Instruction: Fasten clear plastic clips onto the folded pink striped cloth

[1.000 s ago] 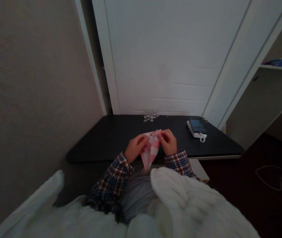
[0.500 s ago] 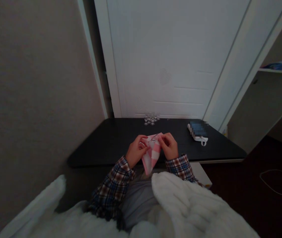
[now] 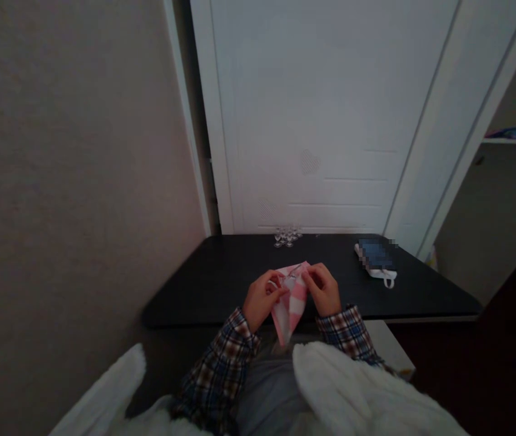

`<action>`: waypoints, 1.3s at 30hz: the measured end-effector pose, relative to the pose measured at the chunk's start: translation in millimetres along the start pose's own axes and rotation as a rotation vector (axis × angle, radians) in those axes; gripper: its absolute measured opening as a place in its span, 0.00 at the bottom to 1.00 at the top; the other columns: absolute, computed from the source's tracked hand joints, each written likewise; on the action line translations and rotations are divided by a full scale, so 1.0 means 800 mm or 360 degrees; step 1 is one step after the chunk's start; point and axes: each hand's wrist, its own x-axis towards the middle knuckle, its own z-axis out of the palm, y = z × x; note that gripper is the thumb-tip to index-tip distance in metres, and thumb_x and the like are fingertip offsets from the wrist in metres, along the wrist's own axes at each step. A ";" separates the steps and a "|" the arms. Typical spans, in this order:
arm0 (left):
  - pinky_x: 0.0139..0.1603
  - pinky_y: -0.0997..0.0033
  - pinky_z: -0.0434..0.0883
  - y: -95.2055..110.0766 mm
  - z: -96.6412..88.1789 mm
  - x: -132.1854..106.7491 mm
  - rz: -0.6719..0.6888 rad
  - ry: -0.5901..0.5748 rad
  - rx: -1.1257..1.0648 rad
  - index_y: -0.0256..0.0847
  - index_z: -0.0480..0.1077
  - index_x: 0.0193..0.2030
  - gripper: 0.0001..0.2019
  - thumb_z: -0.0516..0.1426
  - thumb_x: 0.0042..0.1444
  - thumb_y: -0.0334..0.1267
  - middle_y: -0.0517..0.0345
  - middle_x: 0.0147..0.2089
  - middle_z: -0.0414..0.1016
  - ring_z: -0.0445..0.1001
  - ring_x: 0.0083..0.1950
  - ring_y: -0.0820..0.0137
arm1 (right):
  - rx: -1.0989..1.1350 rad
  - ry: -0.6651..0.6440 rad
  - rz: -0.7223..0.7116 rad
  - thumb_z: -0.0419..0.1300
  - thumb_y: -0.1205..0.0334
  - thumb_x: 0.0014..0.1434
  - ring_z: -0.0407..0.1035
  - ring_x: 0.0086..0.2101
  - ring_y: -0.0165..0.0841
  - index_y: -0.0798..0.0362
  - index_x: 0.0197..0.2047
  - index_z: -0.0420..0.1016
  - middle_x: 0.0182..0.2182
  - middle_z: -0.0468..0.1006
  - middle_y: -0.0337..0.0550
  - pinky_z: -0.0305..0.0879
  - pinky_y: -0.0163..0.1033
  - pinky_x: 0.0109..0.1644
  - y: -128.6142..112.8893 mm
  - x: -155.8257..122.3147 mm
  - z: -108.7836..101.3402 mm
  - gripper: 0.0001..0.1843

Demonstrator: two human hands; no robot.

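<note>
Between my hands is a pink-and-white piece, cloth or paper, I cannot tell which, held up over the near edge of the black table. Its lower end narrows to a point and hangs down. My left hand has its fingers closed on the piece's left side. At the upper right corner, the thumb and fingers of my right hand pinch it. Something shiny and clear shows at the top of the piece between my fingers; its kind is too small to make out.
Several small clear stemmed glasses stand at the back of the black table. A dark-screened device lies on a white case with a strap to the right. A white door panel rises behind, and a wall flanks the left.
The whole view has shifted, so the table and my hands sit lower and further right. Both hands keep their grip on the pink-and-white piece, with little movement of the fingers.
</note>
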 end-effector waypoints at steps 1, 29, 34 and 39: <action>0.22 0.77 0.63 0.000 0.000 0.000 -0.0004 0.0003 -0.0003 0.40 0.66 0.40 0.12 0.57 0.48 0.39 0.65 0.24 0.68 0.67 0.22 0.75 | 0.0008 0.0005 0.0000 0.54 0.56 0.57 0.63 0.28 0.30 0.52 0.31 0.71 0.29 0.67 0.40 0.60 0.34 0.29 0.001 0.000 0.000 0.10; 0.20 0.78 0.61 -0.004 0.000 -0.001 0.0011 0.0033 0.0020 0.40 0.66 0.40 0.12 0.57 0.49 0.40 0.64 0.24 0.68 0.66 0.21 0.76 | -0.0049 0.0017 -0.0042 0.54 0.56 0.57 0.63 0.28 0.30 0.51 0.31 0.71 0.28 0.67 0.39 0.60 0.35 0.30 0.000 -0.001 0.001 0.10; 0.22 0.78 0.63 -0.002 0.000 -0.001 0.0039 0.0078 -0.0017 0.42 0.64 0.44 0.15 0.57 0.48 0.38 0.62 0.33 0.69 0.67 0.22 0.77 | -0.0065 -0.0001 -0.0028 0.54 0.57 0.57 0.62 0.27 0.30 0.51 0.30 0.71 0.28 0.67 0.39 0.60 0.35 0.30 -0.001 0.000 0.001 0.09; 0.26 0.76 0.67 -0.003 -0.001 0.000 0.0140 0.0194 -0.0021 0.43 0.63 0.46 0.16 0.57 0.48 0.36 0.57 0.43 0.66 0.68 0.26 0.77 | -0.0058 -0.0019 -0.0016 0.54 0.58 0.57 0.62 0.28 0.29 0.51 0.31 0.72 0.28 0.67 0.39 0.59 0.34 0.30 -0.002 0.001 0.002 0.08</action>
